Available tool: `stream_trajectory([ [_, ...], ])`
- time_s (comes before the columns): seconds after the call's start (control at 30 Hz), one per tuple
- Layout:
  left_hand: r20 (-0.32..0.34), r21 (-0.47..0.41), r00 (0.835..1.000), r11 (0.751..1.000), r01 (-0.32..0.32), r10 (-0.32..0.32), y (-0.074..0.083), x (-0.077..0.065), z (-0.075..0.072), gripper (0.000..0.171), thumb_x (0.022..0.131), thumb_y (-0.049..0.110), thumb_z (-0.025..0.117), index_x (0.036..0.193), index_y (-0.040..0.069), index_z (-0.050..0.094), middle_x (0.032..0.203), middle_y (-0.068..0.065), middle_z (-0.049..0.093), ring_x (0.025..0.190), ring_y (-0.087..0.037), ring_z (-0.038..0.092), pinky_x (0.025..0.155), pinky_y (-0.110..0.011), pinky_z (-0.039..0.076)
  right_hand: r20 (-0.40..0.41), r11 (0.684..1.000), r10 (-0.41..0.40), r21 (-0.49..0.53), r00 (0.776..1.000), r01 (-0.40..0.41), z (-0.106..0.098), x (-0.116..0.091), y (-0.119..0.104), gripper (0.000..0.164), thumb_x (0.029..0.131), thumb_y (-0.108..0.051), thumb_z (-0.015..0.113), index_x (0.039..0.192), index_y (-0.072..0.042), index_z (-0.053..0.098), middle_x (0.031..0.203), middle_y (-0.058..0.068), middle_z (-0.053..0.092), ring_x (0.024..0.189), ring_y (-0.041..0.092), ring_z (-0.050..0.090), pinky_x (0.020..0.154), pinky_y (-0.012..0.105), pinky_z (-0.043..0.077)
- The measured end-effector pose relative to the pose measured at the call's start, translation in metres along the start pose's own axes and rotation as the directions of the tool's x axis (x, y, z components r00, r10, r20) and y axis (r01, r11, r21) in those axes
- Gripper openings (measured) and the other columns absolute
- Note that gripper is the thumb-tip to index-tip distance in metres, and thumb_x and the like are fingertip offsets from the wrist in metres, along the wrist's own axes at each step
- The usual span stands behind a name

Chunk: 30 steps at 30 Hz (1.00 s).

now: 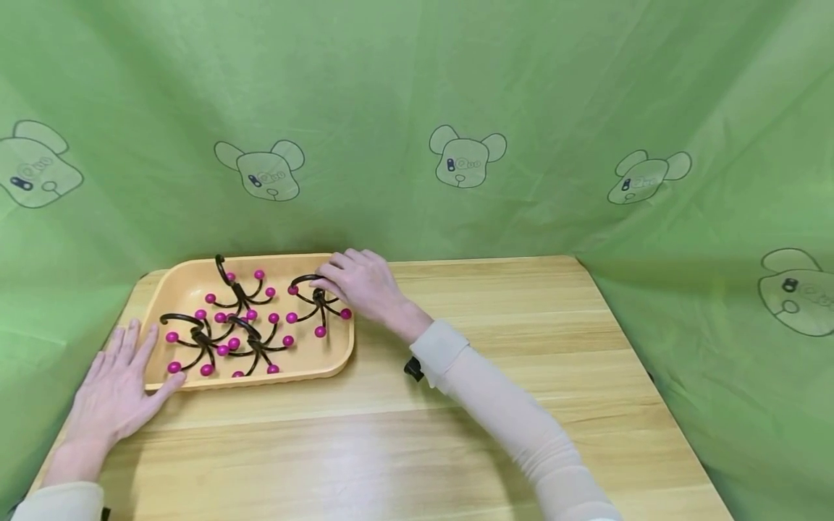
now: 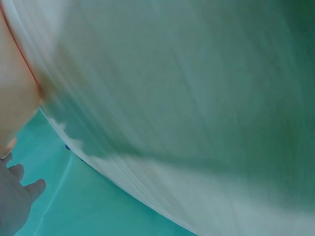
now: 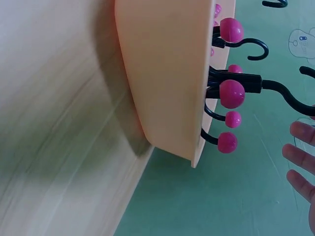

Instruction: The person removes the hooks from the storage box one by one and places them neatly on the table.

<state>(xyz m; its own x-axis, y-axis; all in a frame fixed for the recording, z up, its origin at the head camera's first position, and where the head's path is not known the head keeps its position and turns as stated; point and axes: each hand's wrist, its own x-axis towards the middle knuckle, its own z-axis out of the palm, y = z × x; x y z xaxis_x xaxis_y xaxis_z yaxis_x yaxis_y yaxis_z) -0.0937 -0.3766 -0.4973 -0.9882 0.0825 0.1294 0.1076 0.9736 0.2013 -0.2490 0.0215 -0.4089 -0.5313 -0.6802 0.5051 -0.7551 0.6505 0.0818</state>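
A shallow peach tray [image 1: 260, 379] holds several black claw hangers, each a curved hook above thin arms tipped with pink balls. My right hand [image 1: 365, 286] reaches over the tray's right end and pinches the hook of the rightmost hanger [image 1: 319, 297]. In the right wrist view this hanger [image 3: 251, 82] stands hook-up, its hook running out of frame beside three extended fingers [image 3: 301, 156]; the thumb is hidden there. My left hand [image 1: 117, 387] lies with fingers spread at the tray's front left corner, its thumb along the rim. Its fingers [image 2: 34, 189] also show in the left wrist view.
The tray stands at the back left of a light wooden table [image 1: 417, 449]. Behind and on both sides hangs a green curtain [image 1: 404, 72] with printed mouse heads. Other hangers [image 1: 202, 340] crowd the tray's left and middle, their arms overlapping. A small black object [image 1: 413, 369] shows by the right cuff.
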Motion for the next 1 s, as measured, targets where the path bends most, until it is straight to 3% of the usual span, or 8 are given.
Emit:
stream_trajectory([
  [0.53, 0.014, 0.004, 1.0, 1.0, -0.001, 0.001, -0.002, 0.0, -0.001, 0.097, 0.102, 0.059, 0.052, 0.17, 0.008, 0.004, 0.176, -0.028, -0.002, 0.164, -0.05, -0.002, 0.121, -0.079, 0.018, -0.033, 0.998, 0.041, -0.055, 0.999, -0.043, -0.023, 0.0, 0.025, 0.032, 0.103, -0.047, 0.062, 0.116, -0.023, 0.078, 0.108, -0.003, 0.081, 0.097, 0.015, 0.075, 0.085, 0.027, 0.062],
  [1.0, 0.011, 0.0, 1.0, 1.0, -0.003, 0.003, -0.001, 0.001, 0.0, 0.097, 0.103, 0.059, 0.051, 0.17, 0.008, 0.004, 0.175, -0.03, 0.0, 0.165, -0.049, -0.003, 0.121, -0.078, 0.018, 0.0, 0.992, 0.106, -0.062, 0.994, -0.105, -0.032, -0.019, 0.059, 0.032, 0.104, -0.046, 0.061, 0.117, -0.021, 0.075, 0.109, -0.001, 0.08, 0.101, 0.019, 0.074, 0.087, 0.033, 0.062],
])
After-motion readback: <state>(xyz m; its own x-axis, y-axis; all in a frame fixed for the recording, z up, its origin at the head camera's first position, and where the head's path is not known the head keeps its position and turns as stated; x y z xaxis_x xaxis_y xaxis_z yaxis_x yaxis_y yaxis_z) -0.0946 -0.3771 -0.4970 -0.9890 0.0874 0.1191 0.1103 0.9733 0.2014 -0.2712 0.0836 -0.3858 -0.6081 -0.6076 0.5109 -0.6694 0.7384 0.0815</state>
